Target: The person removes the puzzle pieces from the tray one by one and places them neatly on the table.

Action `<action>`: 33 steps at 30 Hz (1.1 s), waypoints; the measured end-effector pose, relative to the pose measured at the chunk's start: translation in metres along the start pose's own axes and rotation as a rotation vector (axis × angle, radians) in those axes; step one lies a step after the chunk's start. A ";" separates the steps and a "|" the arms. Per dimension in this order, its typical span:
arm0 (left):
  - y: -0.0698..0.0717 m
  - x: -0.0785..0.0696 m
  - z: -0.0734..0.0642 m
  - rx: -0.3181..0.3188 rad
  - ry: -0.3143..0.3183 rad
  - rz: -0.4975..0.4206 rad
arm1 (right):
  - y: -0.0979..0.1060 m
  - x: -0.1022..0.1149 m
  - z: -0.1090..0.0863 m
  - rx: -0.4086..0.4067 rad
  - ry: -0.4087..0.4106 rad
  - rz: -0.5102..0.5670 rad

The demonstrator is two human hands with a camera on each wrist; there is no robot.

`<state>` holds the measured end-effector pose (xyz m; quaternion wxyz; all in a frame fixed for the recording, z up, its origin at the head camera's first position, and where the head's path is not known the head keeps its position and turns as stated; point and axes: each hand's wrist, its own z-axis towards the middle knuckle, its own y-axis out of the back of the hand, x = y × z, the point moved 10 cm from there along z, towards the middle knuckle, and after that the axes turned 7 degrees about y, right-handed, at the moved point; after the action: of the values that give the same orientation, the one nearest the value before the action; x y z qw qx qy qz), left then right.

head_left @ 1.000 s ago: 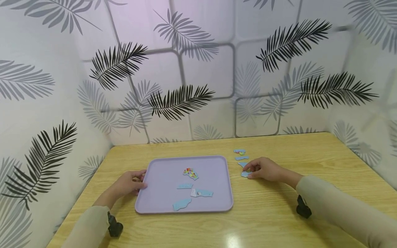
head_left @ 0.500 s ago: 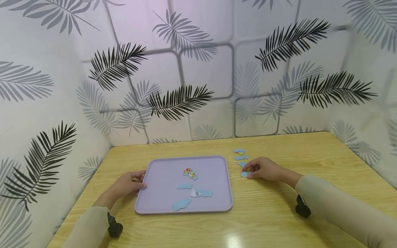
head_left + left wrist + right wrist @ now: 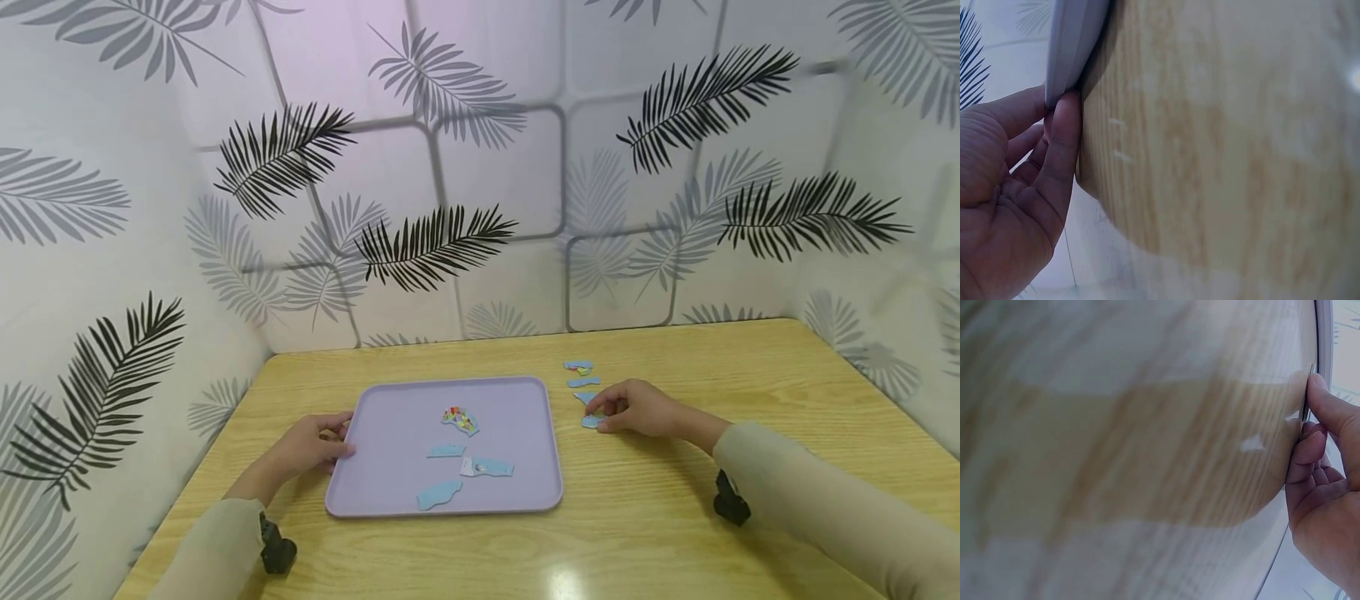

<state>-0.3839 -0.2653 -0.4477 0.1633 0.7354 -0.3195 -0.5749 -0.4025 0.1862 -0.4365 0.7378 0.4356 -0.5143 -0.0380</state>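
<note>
A pale wall [image 3: 517, 50] printed with black and grey leaves stands at twelve o'clock and wraps round toward ten and two. Below it spreads the table [image 3: 675, 525], wood-grained and glossy, a surface that probably lets flat things slide easily.

On it lies the lilac tray [image 3: 390, 437], likely light, stiff plastic, best taken by its raised rim at nine or three o'clock. The left hand [image 3: 309, 447] has its grip on that rim at nine, thumb and fingers about the edge. The right hand [image 3: 643, 408], just off the tray's three o'clock side, has a narrow grip, pinching a pale blue piece [image 3: 590, 422] at the table top.

The pieces look like thin board: very light, fairly stiff, awkward to lift flat and apt to crease if forced, so an edge pinch seems right. Inside the tray, the white-ended piece [image 3: 495, 468] sits at four o'clock, the wavy piece [image 3: 440, 495] at six, the colourful piece [image 3: 460, 421] at one and the blue strip [image 3: 446, 451] near the middle. Outside, at about two, lie the patched piece [image 3: 578, 367], a pointed piece [image 3: 583, 397] partly hidden by fingers, and a thin sliver [image 3: 584, 382].
</note>
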 end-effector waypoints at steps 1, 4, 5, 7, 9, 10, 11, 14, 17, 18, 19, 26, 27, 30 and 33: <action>0.000 0.000 0.000 0.000 0.000 -0.001 | 0.000 0.000 0.000 0.000 -0.001 0.003; 0.000 0.000 0.000 0.001 0.001 0.001 | 0.000 0.001 0.000 0.001 -0.001 0.001; 0.000 0.001 0.000 0.001 0.001 0.003 | 0.000 0.002 0.000 0.001 -0.001 0.000; 0.000 0.001 0.001 0.001 0.001 0.000 | 0.000 0.002 0.001 0.001 0.004 -0.002; 0.000 0.001 0.001 0.003 0.000 -0.003 | 0.000 0.002 0.001 0.002 0.012 0.002; 0.000 0.001 0.001 0.005 -0.001 -0.005 | 0.000 0.002 0.001 0.004 0.015 0.004; 0.000 0.001 0.001 0.007 -0.003 -0.006 | 0.000 0.003 0.001 0.005 0.017 0.009; 0.001 0.000 0.002 0.009 -0.009 -0.003 | 0.001 0.003 0.002 0.006 0.017 0.017; 0.001 -0.001 0.002 0.009 -0.013 -0.003 | 0.003 0.004 0.003 -0.006 0.004 0.014; 0.001 -0.001 0.002 0.009 -0.012 -0.004 | 0.003 0.005 0.003 -0.012 0.001 0.013; 0.001 -0.001 0.002 0.008 -0.011 -0.004 | 0.003 0.005 0.003 -0.017 -0.002 0.015; 0.001 -0.001 0.002 0.009 -0.015 -0.004 | -0.006 0.022 0.007 -0.059 0.028 0.066; 0.001 -0.001 0.002 0.009 -0.017 -0.006 | -0.007 0.025 0.007 -0.065 0.027 0.077; 0.001 -0.001 0.002 0.009 -0.024 -0.008 | -0.014 0.033 0.008 -0.078 0.032 0.122; 0.001 -0.001 0.002 0.008 -0.027 -0.006 | -0.022 0.041 0.008 -0.084 0.023 0.177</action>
<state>-0.3865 -0.2656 -0.4471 0.1541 0.7291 -0.3217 -0.5841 -0.3810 0.1463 -0.4210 0.7617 0.3576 -0.5402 0.0106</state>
